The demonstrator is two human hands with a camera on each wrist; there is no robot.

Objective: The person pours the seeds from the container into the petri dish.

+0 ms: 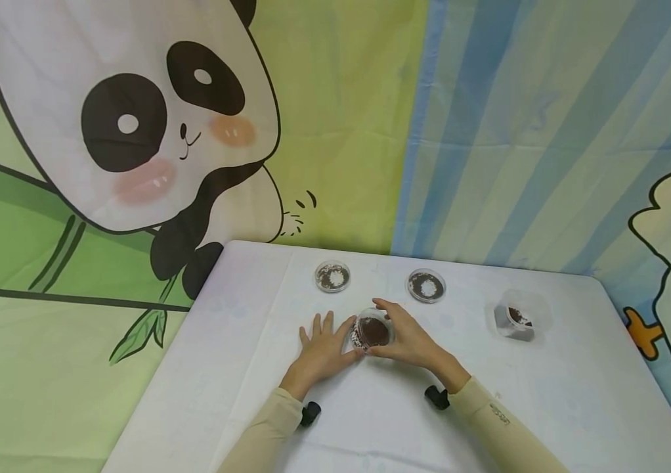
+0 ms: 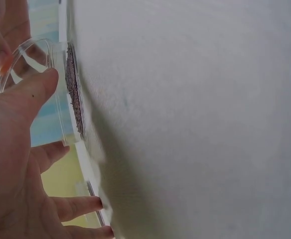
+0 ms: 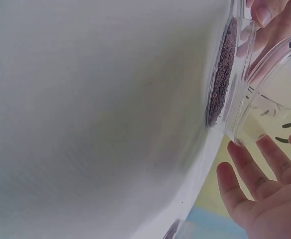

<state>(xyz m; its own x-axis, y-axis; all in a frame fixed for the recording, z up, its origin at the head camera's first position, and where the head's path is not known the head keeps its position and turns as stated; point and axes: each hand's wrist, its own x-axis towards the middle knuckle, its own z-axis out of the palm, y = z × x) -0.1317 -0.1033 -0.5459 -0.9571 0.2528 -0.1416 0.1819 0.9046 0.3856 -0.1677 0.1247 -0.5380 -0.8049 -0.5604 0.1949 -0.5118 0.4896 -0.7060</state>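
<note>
A clear petri dish (image 1: 373, 332) with dark brown granules stands on the white table between both hands. My left hand (image 1: 319, 353) holds its side between thumb and index finger, the other fingers spread toward the cloth. My right hand (image 1: 409, 338) holds a clear lid (image 3: 260, 102), thumb on one side and fingers on the other. In the right wrist view the lid is tilted against the dish wall, beside the layer of granules (image 3: 223, 74). From the left wrist, the dish (image 2: 74, 94) appears flat on the cloth, with the right fingertips behind the lid.
Behind the hands are two round dishes, one at left (image 1: 332, 276) and one at right (image 1: 427, 286), each with dark granules around a pale centre. A clear tub (image 1: 514, 318) with dark granules stands at right. A panda-printed curtain (image 1: 335, 131) hangs behind the table.
</note>
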